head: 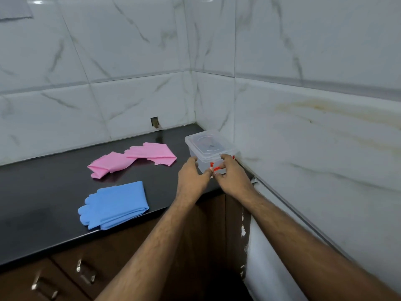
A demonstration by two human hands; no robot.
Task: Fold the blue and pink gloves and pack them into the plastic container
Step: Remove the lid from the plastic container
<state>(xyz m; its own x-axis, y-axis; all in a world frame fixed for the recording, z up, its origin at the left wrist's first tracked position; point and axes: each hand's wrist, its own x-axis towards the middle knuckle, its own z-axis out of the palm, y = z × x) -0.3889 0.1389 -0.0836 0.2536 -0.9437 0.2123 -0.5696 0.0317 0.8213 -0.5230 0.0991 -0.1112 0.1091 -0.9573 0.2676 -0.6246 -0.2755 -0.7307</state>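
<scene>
A clear plastic container (209,144) with its lid on and an orange-red clasp (213,167) stands in the counter's right corner against the wall. My left hand (192,174) and my right hand (232,173) are both at its near side, fingertips pinching at the clasp. The pink gloves (132,159) lie spread out on the black counter to the left of the container. Nearer the front edge the blue gloves (115,204) lie flat, stacked on each other, fingers pointing left.
The black counter (43,192) meets white marble-patterned tiled walls behind and on the right. Brown cabinet drawers with metal handles (85,271) sit below the front edge. A white covered surface (267,246) hangs at the lower right.
</scene>
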